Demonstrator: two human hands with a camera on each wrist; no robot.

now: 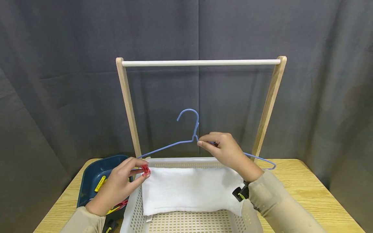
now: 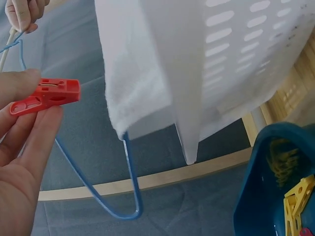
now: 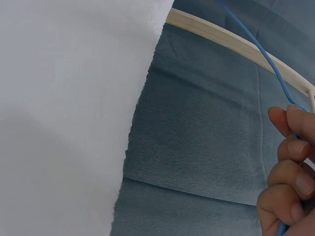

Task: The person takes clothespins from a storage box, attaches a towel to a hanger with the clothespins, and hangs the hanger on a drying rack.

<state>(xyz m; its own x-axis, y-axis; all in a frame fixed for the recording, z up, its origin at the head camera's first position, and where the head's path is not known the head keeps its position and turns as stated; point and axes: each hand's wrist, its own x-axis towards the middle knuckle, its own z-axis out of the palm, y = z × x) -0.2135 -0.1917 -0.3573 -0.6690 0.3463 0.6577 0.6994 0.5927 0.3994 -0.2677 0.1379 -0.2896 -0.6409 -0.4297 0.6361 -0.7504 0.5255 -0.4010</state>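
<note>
Currently: L hand w/ red peg, R hand on blue hanger; hands well apart.
L hand point(image 1: 119, 183): forearm in fr. lower L, thumb & fingertips pinching red peg point(image 1: 146, 170), near white towel point(image 1: 186, 189) but apart fr. it (L wrist view); R hand point(image 1: 230, 150): forearm in fr. lower R, angled up & across to L, thumb & index clamped at neck of blue hanger point(image 1: 196, 130), other fingers curled; hanger: upright, hook up, pointing L, below rack point(image 1: 201, 62); towel: hanger wire emerging at its L edge, spread over basket point(image 1: 189, 223); bin point(image 1: 89, 181), dark blue, L of basket, incl. yellow peg point(image 1: 100, 183); table point(image 1: 314, 187): wood-grain top.
</note>
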